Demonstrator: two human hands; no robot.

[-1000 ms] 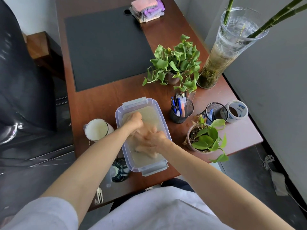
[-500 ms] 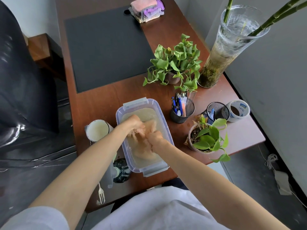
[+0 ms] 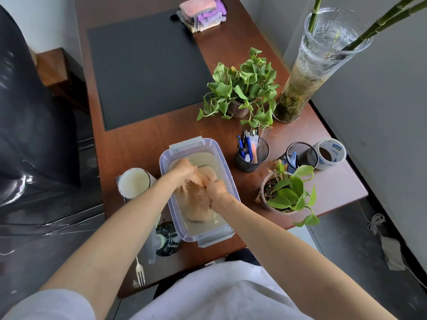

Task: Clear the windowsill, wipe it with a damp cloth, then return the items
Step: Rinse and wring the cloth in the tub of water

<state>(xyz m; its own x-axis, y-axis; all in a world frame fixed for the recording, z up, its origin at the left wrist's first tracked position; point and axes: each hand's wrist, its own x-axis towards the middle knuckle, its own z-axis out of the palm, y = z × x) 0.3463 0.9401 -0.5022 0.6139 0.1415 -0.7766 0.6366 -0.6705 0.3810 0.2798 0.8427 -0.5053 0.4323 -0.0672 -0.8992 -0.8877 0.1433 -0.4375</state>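
– Cloth (image 3: 198, 204): where is it?
– It is in the clear box (image 3: 233, 188), all wet, in cloudy water. The box sits on the brown table (image 3: 138, 146), near the front edge.
– Who holds it?
– Both hands. The left hand (image 3: 183, 168) has its fingers curled into the top of the cloth. The right hand (image 3: 216, 188) grabs it just beside, fingers curled too. The two hands are close together over the middle of the box.
– What is next to the box?
– A white cup (image 3: 134, 183) on the left, and a dark bottle (image 3: 166, 239) and a fork (image 3: 139, 272) by the near corner. On the right is a black cup of pens (image 3: 253, 158), then a small plant pot (image 3: 284, 195), a black mesh cup (image 3: 301, 154) and a roll of tape (image 3: 330, 153).
– And farther away?
– A bushy green plant (image 3: 245, 88), a tall glass vase (image 3: 307, 72) with green stalks, a big dark mat (image 3: 147, 65), and a pile of folded cloths (image 3: 201, 13) at the far end.
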